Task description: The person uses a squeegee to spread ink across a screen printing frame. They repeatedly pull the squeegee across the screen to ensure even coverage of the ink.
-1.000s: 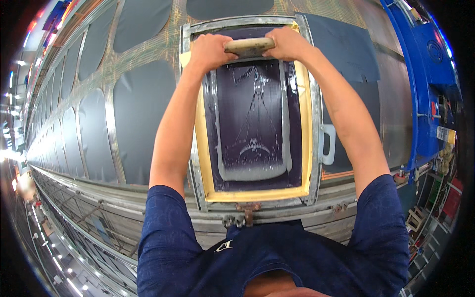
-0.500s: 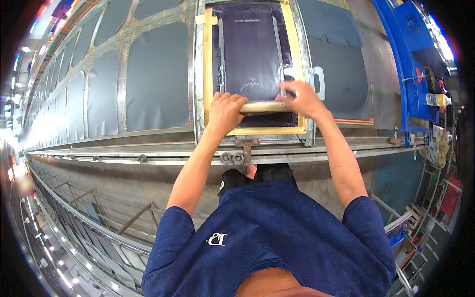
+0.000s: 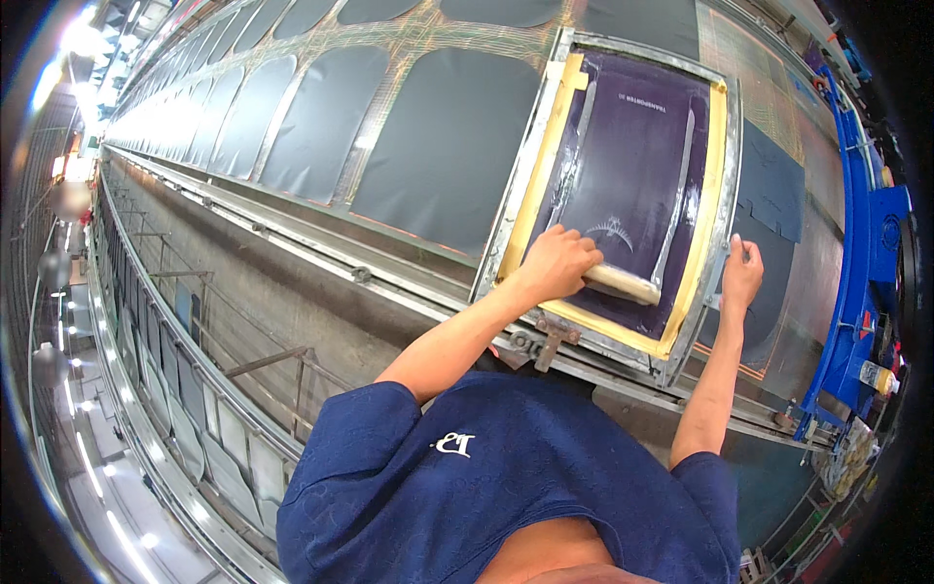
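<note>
A screen-printing frame (image 3: 728, 195) lies on the long table, its dark purple mesh (image 3: 637, 136) bordered with yellow tape. Near the frame's close end, a squeegee with a pale wooden grip (image 3: 623, 283) rests across the mesh. My left hand (image 3: 562, 263) is closed over the left end of that grip. Off the squeegee, my right hand (image 3: 742, 271) is just outside the frame's right edge, fingers loosely bent and apart. Close beside it is a pale handle (image 3: 714, 301) on the frame's side, partly covered; whether I touch it is unclear.
Dark grey panels (image 3: 443, 146) lie in rows along the table to the left. A metal rail (image 3: 389, 284) runs along its near edge, with a rusty bracket (image 3: 556, 341) below the frame. Blue equipment (image 3: 844, 263) and a bottle (image 3: 876, 377) stand at the right.
My right hand has let go of the squeegee and moved right, beyond the frame's edge. My left hand still holds the squeegee. The view has turned, so the frame appears slanted and farther right.
</note>
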Demonstrator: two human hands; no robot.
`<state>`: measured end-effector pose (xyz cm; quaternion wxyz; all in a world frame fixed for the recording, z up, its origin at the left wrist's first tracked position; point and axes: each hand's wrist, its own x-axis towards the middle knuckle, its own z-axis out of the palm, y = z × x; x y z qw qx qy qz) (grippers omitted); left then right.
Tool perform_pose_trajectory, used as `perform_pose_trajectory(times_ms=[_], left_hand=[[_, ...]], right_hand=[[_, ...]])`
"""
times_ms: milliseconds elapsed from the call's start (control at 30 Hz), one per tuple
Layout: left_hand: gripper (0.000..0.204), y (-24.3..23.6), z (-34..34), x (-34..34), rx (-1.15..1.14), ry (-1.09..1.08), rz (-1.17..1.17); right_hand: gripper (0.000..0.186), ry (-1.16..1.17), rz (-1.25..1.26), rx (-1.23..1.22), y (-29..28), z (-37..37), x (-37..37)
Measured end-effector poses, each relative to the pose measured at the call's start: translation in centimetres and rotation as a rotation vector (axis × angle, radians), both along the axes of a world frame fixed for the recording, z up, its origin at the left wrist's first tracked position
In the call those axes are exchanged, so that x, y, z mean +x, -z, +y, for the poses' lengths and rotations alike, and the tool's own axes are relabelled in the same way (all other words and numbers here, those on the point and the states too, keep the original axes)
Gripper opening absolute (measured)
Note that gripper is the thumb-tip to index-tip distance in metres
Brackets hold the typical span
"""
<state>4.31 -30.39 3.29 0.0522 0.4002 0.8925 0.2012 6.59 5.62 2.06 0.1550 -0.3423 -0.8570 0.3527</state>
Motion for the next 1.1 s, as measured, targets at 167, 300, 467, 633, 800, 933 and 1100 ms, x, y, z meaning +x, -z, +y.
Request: perform_pose_trajectory(times_ms=[167,300,467,633,800,933,1100], left_hand=[[0.034,0.5,-9.7,-5.4,-0.048,-0.017,-0.001],[0.040,-0.5,-22.7,-10.0,-0.147,-0.063,0.024],[0.028,1.7,-32.7,-13.3,-0.058,-0.009,0.012],[0.031,-0.2,-34.1,-11.1,0.020,0.030,0.155],[0.038,0.9,-35.4,-5.7,-0.016,0.075,0.201],[0.032,2.5,-35.4,-6.2,-0.014,0.064,0.212],[0.030,4.2,-31.6,-18.2,0.043,0.101,0.276]], right_hand=[[0.029,-0.031,0.200,-0.168,5.0,-9.0,-4.7],[0.032,-0.025,0.199,-0.269,11.0,-21.6,-8.8],[0.034,-0.030,0.188,-0.131,9.9,-30.4,-11.1],[0.032,0.043,0.065,-0.189,8.5,-31.3,-11.2],[0.032,0.014,-0.023,-0.076,9.0,-31.6,-11.6],[0.032,-0.058,-0.278,-0.023,7.1,-30.9,-12.2],[0.039,-0.419,-0.085,0.102,4.1,-30.5,-16.9]])
